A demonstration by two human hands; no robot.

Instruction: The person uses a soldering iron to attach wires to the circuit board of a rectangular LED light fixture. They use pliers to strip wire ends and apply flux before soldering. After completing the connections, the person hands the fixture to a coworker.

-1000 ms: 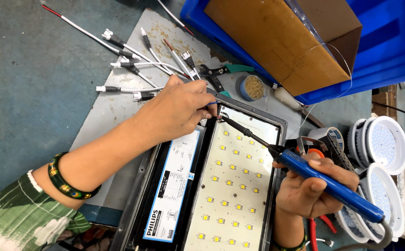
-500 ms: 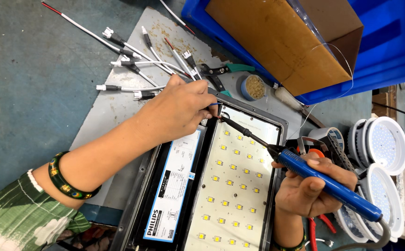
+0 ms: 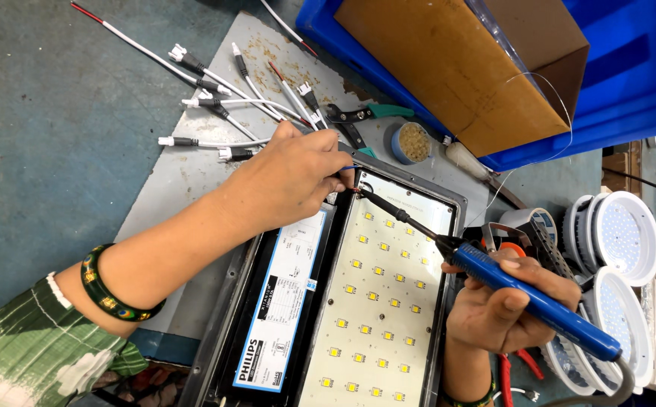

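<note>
A dark flood-light housing [image 3: 460, 207] lies open in front of me, with a white board of small yellow chips [image 3: 377, 301] and a long black-and-white driver box [image 3: 283, 301] inside. My left hand [image 3: 286, 181] pinches a thin wire at the board's top left corner. My right hand [image 3: 505, 305] holds a blue-handled soldering iron [image 3: 531, 298]. Its black tip touches that same corner, right by my left fingertips.
Several white cables with connectors [image 3: 222, 105] lie on a grey sheet [image 3: 177, 181] at the back. Green-handled cutters [image 3: 362, 117] and a small round tin [image 3: 411, 143] sit beyond the housing. A blue crate [image 3: 637, 83] holds a cardboard box [image 3: 456, 68]. Round white lamps [image 3: 625, 237] stack at right.
The iron's tip has crept a little left, closer to my left fingers at the board's corner. Both hands otherwise stay put.
</note>
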